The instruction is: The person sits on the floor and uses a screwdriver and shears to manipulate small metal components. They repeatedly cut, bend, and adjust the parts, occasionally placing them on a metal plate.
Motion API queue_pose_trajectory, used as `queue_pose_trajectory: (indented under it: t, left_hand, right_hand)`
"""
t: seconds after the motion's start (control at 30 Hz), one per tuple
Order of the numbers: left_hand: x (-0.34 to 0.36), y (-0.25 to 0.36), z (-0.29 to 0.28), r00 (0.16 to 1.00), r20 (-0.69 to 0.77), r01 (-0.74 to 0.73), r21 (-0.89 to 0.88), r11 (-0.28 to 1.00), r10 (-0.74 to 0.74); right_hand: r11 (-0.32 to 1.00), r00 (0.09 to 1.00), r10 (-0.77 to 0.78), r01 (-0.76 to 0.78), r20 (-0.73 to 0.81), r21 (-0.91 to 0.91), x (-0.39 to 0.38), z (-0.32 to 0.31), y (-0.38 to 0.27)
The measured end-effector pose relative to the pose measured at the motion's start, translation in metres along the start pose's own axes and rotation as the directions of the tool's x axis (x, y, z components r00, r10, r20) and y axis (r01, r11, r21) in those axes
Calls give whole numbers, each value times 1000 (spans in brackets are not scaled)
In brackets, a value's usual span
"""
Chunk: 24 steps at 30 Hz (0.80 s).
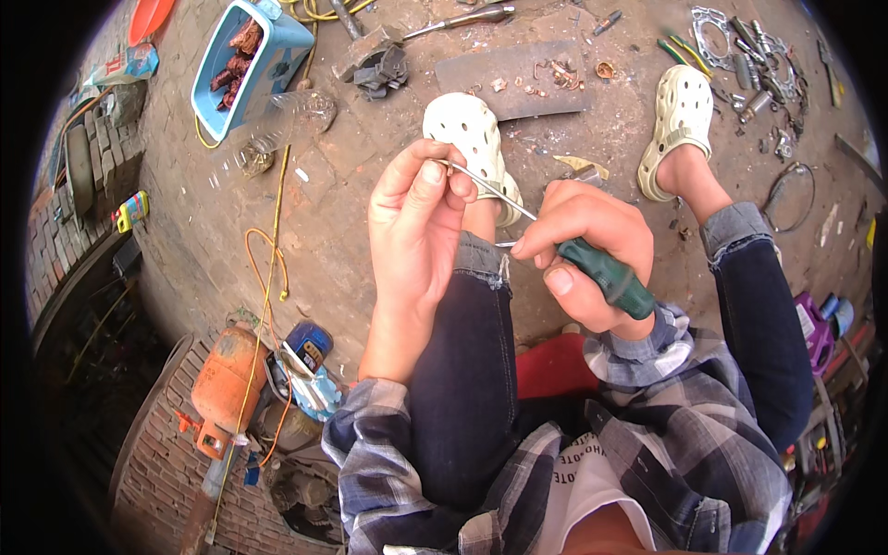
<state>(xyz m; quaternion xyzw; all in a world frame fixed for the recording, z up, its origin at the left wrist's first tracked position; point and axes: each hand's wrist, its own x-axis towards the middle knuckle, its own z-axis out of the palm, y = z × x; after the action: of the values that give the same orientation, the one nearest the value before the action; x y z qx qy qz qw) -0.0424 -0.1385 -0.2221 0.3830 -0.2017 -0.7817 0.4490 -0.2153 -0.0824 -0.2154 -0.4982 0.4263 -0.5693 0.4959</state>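
In front of my lap, my right hand point(597, 227) is wrapped round the green handle of a screwdriver point(606, 277). Its thin metal shaft slants up and left to my left hand point(412, 222). The fingertips of that hand are pinched together at the shaft's tip, round something small and brownish that I cannot make out. A second thin metal piece point(505, 244) sticks out from under my right fingers; the rest of it is hidden.
Copper scraps lie on a flat metal plate point(453, 81) beyond my feet. A blue bucket point(268, 79) holding copper windings and a hammer point(367, 51) are at the far left. Metal parts and a gasket point(712, 39) cover the right. Hoses and an orange gas cylinder point(227, 370) are at left.
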Motion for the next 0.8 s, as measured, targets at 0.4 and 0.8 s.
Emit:
queue_pose_trajectory:
  t: [0.4, 0.8]
  left_hand:
    - [-3, -1, 5, 991, 1, -127, 259, 958, 131]
    - [-6, -1, 11, 935, 174, -354, 520, 777, 310]
  right_hand:
    - [998, 998, -34, 31, -55, -59, -1, 8, 3]
    - [986, 957, 26, -73, -289, -153, 13, 15, 3]
